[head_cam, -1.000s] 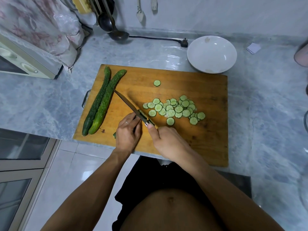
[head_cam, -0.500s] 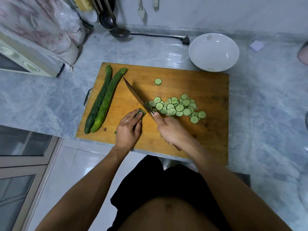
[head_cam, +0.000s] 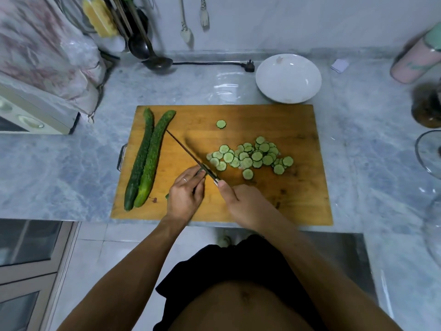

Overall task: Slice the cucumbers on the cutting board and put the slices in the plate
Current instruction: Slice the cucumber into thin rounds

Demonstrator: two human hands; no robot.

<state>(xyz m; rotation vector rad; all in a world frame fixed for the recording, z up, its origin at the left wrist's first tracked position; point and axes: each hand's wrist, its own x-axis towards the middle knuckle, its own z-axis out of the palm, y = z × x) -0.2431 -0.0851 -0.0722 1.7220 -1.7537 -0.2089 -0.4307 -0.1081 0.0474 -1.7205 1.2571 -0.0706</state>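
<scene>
A wooden cutting board (head_cam: 298, 194) lies on the marble counter. Two whole cucumbers (head_cam: 148, 158) lie side by side on its left part. A pile of several round slices (head_cam: 250, 156) sits in the middle, with one stray slice (head_cam: 221, 124) farther back. My left hand (head_cam: 185, 194) holds down the short cucumber stub (head_cam: 200, 172), which is mostly hidden under my fingers. My right hand (head_cam: 245, 204) grips the knife (head_cam: 188, 154), whose blade is down on the board right beside my left fingertips. The white plate (head_cam: 288, 77) stands behind the board and holds nothing.
A toaster oven (head_cam: 31, 113) under a floral cloth stands at the left. A ladle (head_cam: 152, 58) and a power cord (head_cam: 214, 63) lie at the back. A pink bottle (head_cam: 415, 58) and a glass bowl (head_cam: 429, 154) are at the right edge.
The knife was raised half a second ago and has come down again at the stub. My left hand has stayed on the stub.
</scene>
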